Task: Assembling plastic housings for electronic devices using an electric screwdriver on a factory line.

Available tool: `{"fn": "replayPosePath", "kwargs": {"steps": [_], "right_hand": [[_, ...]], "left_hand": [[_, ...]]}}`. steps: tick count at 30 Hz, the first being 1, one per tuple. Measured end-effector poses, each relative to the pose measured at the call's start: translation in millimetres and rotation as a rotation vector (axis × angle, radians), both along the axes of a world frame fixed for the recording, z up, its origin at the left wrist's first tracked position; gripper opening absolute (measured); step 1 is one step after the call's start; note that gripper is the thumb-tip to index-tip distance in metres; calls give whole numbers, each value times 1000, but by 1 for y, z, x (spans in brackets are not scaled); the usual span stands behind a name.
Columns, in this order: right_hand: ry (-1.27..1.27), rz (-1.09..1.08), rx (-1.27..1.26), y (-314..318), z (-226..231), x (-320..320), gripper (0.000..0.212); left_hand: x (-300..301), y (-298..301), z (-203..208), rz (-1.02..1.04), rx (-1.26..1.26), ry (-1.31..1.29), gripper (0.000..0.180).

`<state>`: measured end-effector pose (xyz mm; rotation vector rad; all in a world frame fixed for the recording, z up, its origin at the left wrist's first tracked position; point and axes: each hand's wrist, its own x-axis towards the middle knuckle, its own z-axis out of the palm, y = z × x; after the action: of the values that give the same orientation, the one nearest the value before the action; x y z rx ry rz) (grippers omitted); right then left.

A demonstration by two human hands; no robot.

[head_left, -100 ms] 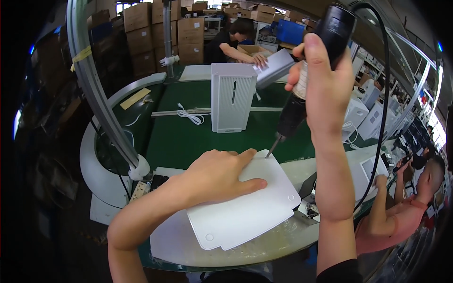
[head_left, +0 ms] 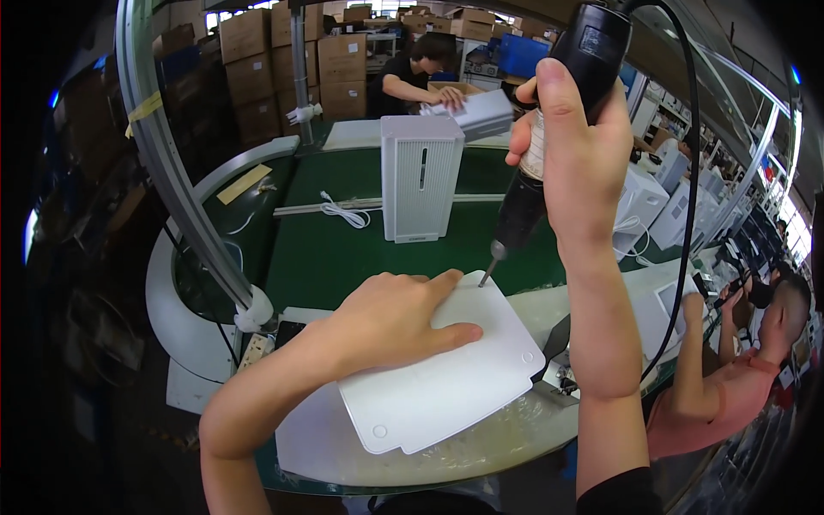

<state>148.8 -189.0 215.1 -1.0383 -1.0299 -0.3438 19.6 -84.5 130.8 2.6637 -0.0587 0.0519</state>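
My right hand (head_left: 584,142) is wrapped round a black corded electric screwdriver (head_left: 524,210), held at a slant. Its thin bit points down and meets the far corner of a white plastic panel (head_left: 446,390). Across the panel's upper left part lies my left hand (head_left: 403,313), palm down, with thumb and forefinger spread. The forefinger reaches close to the bit's tip. Small round marks show at other corners of the panel. Any screw under the bit is too small to make out.
A tall white ribbed unit (head_left: 421,180) stands on the green conveyor (head_left: 326,249), beside a coiled white cable (head_left: 345,211). A metal post (head_left: 180,172) rises at left. Across the belt a person (head_left: 421,77) handles a grey-white box; another person (head_left: 730,386) works at right.
The screwdriver and my right hand have shifted slightly left in the picture, the bit staying at the panel's corner. Across the belt, the person's box has moved left.
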Motion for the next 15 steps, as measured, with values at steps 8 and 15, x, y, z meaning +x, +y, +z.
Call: {"fn": "replayPosePath", "kwargs": {"steps": [8,15], "right_hand": [[-111,-199,159,-43,3,-3,32],[-87,-871,59,-169,-118,16,23]], "left_hand": [[-9,-3,1,80,50,-164,51],[-60,17,-29,471,-407,-437,36]]}}
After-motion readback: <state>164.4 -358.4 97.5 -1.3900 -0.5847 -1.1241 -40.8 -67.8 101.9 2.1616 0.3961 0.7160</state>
